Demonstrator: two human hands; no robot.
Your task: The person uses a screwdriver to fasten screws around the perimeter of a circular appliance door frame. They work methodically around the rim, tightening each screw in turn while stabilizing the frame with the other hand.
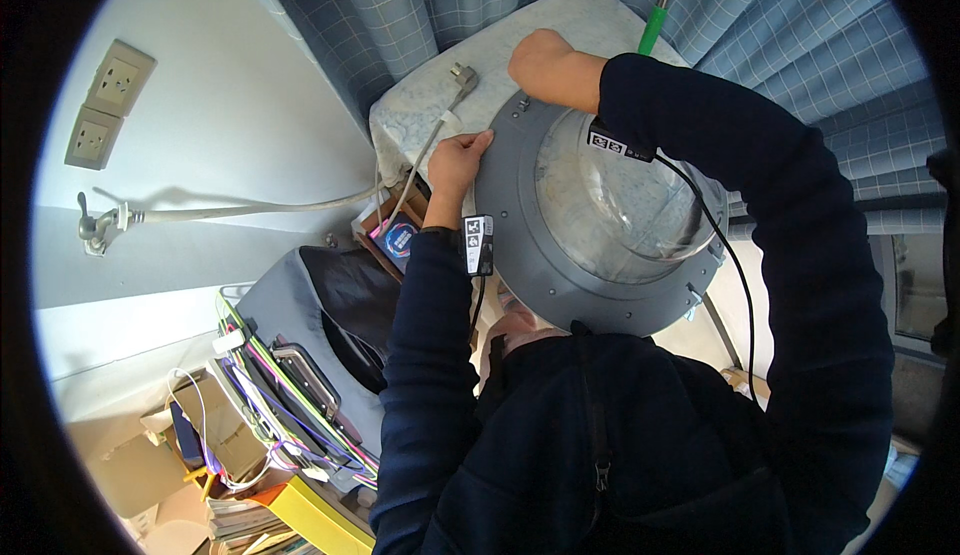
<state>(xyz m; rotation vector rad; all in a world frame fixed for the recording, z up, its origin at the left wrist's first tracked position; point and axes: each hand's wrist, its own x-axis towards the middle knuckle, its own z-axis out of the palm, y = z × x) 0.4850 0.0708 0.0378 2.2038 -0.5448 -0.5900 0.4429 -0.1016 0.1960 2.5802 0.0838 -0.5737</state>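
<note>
Left of the round grey plastic door ring with its clear domed glass window (600, 225), two beige wall sockets (107, 105) sit on the pale wall, and a grey cable with a plug (463, 79) lies on the marbled tabletop (440, 105). Your left hand (458, 160) pinches the ring's left rim, fingers curled over its edge. The ring stands in front of your chest. Your right hand (545, 63) presses closed at the ring's upper edge; a green-handled stick (653, 27) rises just beyond
</note>
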